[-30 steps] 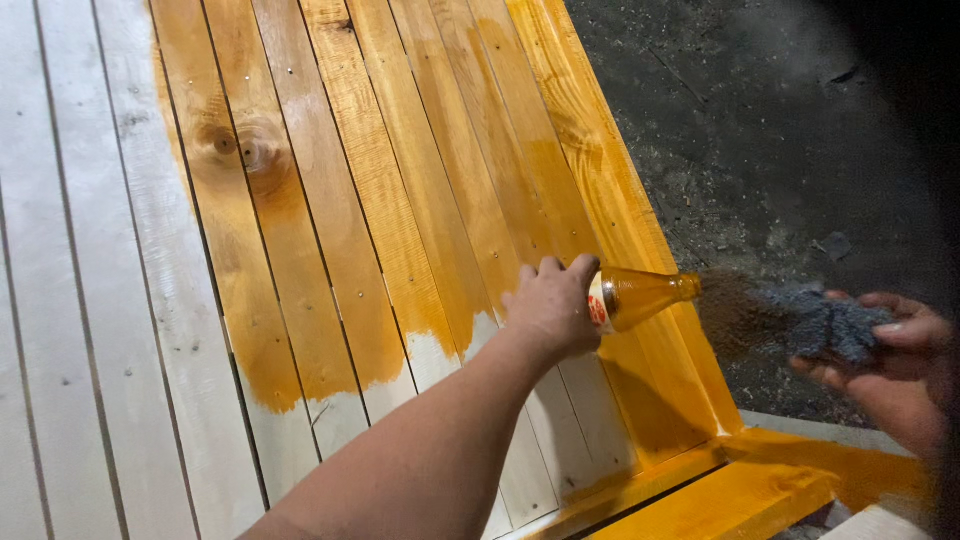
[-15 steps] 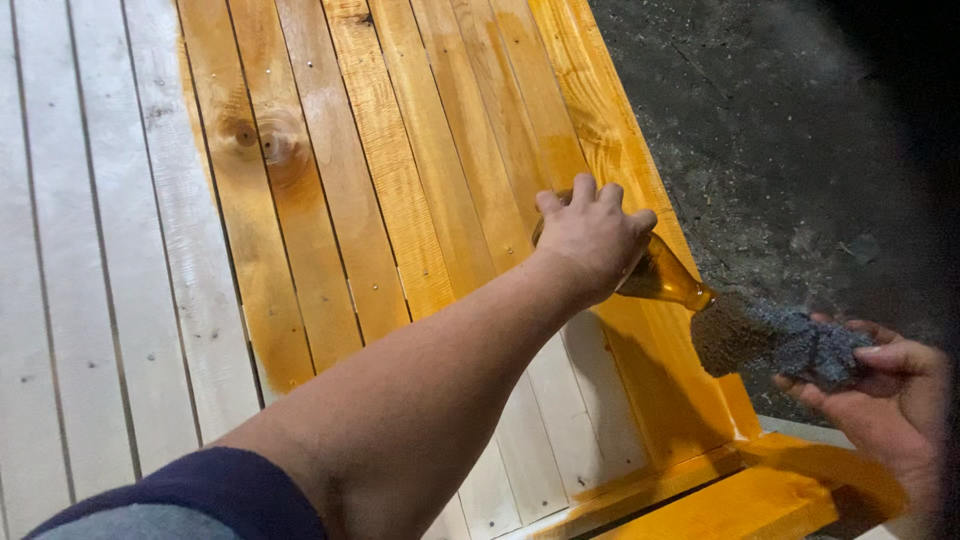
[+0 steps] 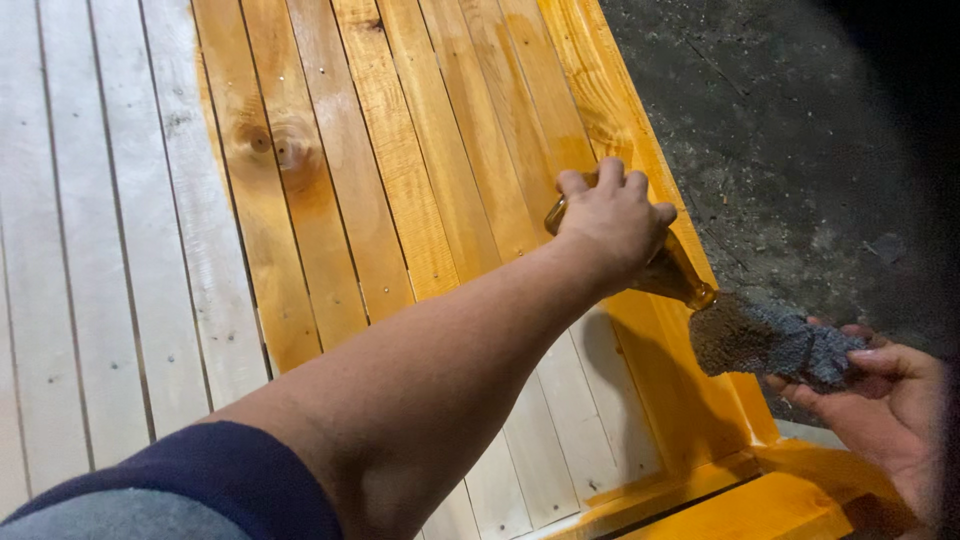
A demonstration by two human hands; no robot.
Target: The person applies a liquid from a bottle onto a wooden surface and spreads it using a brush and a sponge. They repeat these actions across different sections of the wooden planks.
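The left hand (image 3: 610, 222) has its grip closed around a tilted amber bottle (image 3: 668, 270), mouth down-right touching the grey sponge (image 3: 770, 345) cupped in the right hand (image 3: 885, 410).

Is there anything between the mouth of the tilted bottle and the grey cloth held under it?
Nothing visible. The left hand tips the amber bottle so its mouth sits right at the upper edge of the grey cloth, which the right hand holds beside the stained boards.
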